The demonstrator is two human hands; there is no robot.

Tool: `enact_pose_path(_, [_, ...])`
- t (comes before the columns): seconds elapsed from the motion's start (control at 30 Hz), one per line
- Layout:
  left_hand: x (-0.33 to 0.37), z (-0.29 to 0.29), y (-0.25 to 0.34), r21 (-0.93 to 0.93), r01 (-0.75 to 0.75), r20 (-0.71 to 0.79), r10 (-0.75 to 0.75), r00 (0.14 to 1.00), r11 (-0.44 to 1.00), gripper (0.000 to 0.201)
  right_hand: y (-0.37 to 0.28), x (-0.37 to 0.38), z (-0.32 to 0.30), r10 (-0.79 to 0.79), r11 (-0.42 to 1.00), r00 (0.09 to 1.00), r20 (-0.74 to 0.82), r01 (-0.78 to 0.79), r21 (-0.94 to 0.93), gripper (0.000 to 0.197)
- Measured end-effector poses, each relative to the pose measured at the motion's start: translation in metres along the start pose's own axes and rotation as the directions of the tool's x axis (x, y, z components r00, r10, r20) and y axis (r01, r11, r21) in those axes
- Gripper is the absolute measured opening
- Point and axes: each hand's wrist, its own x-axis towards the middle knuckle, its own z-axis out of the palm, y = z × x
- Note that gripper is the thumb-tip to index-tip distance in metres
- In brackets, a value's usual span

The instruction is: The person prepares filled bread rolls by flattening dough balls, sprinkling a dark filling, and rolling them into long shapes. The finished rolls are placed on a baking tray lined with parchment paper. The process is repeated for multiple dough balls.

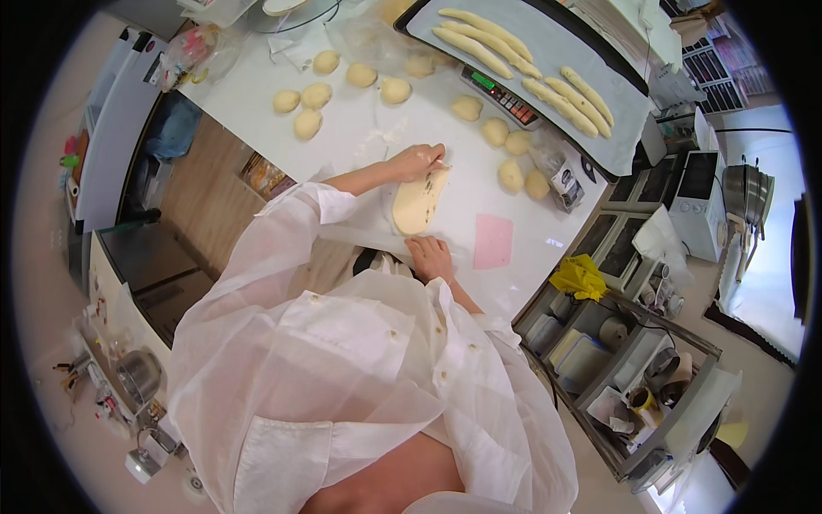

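Observation:
A flattened oval sheet of pale dough [414, 210] lies on the white table in front of me, with a line of dark bits of filling along its right side. My left hand [418, 163] is closed at the sheet's far end, its fingertips pinching the dough's edge. By the near end, my right hand [430, 258] rests on the table with fingers stretched out, close to or just touching the dough; exact contact is hard to see. A pink rectangular sheet [492, 242] lies right of my right hand.
Dough balls [315, 95] sit in groups at the far left and right of the table. Beyond them stand a digital scale [498, 96] and a dark tray [629, 73] with several long dough ropes. A small package [566, 186] lies near the right edge, above shelves [591, 343].

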Motion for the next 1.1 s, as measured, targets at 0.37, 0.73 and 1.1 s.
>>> enact_pose_path(0.37, [-0.055,-0.017,0.013,0.112,0.159,0.126,-0.173,0.977,0.981,0.048,-0.003,-0.007,-0.017,0.008,0.996,0.994,-0.109,0.002,0.092,0.044])
enact_pose_path(0.73, [-0.078,-0.064,0.177,-0.308,0.13,0.085,-0.109,0.99,0.943,0.017,-0.032,-0.002,-0.038,-0.112,0.99,0.974,-0.197,0.126,0.06,0.036])
enact_pose_path(1.1, [-0.1,-0.064,0.015,0.544,0.459,-0.218,-0.41,0.886,0.702,0.048,0.002,0.019,-0.027,-0.019,0.998,0.976,-0.216,0.03,0.05,0.034])
